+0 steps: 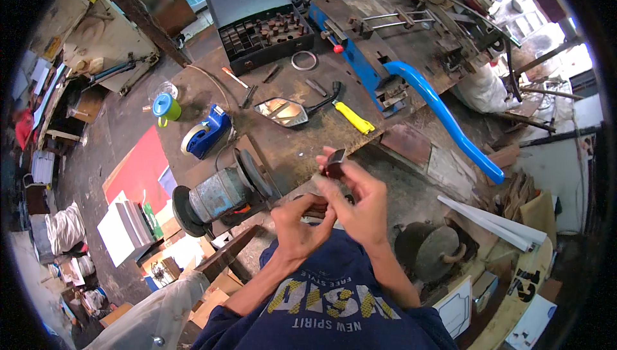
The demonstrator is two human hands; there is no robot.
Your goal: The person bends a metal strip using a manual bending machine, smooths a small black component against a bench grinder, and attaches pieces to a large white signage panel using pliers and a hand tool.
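In front of my chest, my left hand (303,223) and my right hand (358,203) are close together, fingertips meeting. My right hand pinches a small dark piece with a shiny edge (335,165) between thumb and fingers; its exact kind does not show. The fingers of my left hand are curled in, and whatever they grip is hidden. A bench grinder (222,193) with a wheel at each end stands just left of my hands. Beyond my fingers, on the worn workbench (292,157), lie a yellow-handled cutter (354,117) and a mirror with a black stem (283,112).
A black case of metal punches (260,64) sits open at the back. Nearby are a metal ring (304,60), a blue tape dispenser (207,133) and a green cup with blue lid (166,107). At right, a blue lever (450,122) juts past the bench edge from a blue machine (353,54).
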